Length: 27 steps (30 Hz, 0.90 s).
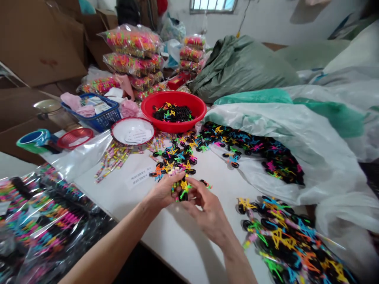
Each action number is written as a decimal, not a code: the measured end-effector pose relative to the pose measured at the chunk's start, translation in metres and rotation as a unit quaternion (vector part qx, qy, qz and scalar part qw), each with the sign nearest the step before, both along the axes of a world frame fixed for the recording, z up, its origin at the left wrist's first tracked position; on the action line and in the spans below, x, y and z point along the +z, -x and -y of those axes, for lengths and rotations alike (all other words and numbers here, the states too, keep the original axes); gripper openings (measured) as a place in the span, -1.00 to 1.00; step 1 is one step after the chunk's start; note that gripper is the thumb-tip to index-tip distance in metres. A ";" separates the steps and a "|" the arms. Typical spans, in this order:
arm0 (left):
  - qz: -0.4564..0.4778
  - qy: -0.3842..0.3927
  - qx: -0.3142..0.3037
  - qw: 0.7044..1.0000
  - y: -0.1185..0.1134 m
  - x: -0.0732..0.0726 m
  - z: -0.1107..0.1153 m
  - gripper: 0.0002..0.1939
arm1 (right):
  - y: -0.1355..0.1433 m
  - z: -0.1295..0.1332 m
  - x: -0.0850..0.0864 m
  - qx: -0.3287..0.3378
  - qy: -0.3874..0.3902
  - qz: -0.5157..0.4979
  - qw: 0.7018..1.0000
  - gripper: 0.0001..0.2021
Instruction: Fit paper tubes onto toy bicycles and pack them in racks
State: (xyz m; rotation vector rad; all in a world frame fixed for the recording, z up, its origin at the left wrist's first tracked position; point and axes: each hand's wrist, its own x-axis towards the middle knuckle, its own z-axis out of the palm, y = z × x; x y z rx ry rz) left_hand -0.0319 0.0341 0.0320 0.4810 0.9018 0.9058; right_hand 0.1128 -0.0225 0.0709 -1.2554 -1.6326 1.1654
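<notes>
One blue plastic lattice basket (111,115) stands at ten o'clock from the hands, then one round white bowl with a red rim (118,136) at eleven. The person's left hand (161,191) is closed around thin striped multicoloured sticks (173,187), their number hidden. One green-and-yellow plastic toy bicycle with black wheels (184,194) lies at three o'clock from that grip, between it and the right hand (207,205), whose curled fingers meet the bicycle; how firmly, one cannot tell. At four, one heap of multicoloured toy bicycles (291,242) lies, too jumbled to count.
</notes>
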 end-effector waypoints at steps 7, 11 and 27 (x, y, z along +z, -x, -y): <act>0.038 0.002 -0.080 0.996 -0.009 -0.003 0.025 -0.66 | -0.023 0.013 0.002 0.047 -0.221 0.180 0.957 -0.67; -0.094 -0.128 -0.070 0.985 -0.005 -0.007 0.030 -0.61 | -0.024 0.015 0.011 -0.055 -0.234 0.106 0.965 -0.90; -0.296 -0.282 -0.140 0.902 0.015 -0.012 0.049 -0.74 | -0.010 0.018 -0.039 -0.083 0.148 -0.147 0.975 -0.70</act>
